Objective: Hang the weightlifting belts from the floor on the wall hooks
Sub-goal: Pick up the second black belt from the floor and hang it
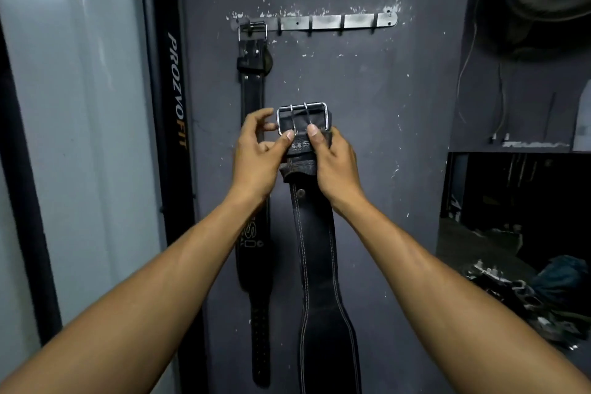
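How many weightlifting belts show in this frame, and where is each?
2. One belt hangs by its buckle from the leftmost hook of the wall rack. The other belt is held up below the rack by the left hand and right hand. The dark pile on the floor at right may hide more.

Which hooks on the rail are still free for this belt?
The leftmost hook carries the hung belt by its buckle. The four hooks to its right on the hook rail are bare. Both hands, left hand and right hand, hold the second belt below them.
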### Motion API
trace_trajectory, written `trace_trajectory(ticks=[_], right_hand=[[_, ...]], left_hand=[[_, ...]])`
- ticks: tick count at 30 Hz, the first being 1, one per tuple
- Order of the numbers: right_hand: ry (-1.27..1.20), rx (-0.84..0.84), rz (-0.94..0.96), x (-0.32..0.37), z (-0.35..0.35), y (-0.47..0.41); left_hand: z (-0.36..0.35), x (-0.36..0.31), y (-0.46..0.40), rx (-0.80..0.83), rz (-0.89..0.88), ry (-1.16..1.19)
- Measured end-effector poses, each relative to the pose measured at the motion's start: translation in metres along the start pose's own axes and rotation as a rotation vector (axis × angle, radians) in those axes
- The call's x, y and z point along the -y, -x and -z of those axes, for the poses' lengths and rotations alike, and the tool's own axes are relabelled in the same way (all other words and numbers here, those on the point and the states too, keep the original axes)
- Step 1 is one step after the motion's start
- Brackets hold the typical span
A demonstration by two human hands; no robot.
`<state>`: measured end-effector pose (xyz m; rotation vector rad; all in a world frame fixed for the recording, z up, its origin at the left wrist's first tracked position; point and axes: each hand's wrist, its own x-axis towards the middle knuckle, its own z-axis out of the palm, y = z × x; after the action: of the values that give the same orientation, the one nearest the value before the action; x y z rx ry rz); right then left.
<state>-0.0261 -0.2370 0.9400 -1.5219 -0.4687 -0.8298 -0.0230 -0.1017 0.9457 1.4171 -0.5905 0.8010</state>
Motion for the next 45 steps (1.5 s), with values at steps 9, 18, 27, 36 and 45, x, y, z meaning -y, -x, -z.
trace_trajectory(ticks=[9,18,27,36,45], right_hand=[[0.111,-0.136,0.100,-0.022,-0.003,-0.070],[0.160,-0.087,0.213,-0.043,0.003,-0.153],[0.437,-0.026,0.393,-0.047,0.005,-0.229],[0.594,-0.100,0.392,-0.036,-0.034,-0.288],[0.543,-0.220,0.324,-0.016,-0.061,-0.344]], left_hand=[[-0.016,0.025,-0.074,0.033,-0.141,-0.161],[-0.051,0.033,-0.140,0.010,-0.137,0.081],[-0.050,0.037,-0.193,-0.107,-0.128,-0.051],[-0.030,0.039,-0.244,0.025,-0.091,-0.051],[-0.022,0.044,-0.313,0.098,-0.042,-0.159]])
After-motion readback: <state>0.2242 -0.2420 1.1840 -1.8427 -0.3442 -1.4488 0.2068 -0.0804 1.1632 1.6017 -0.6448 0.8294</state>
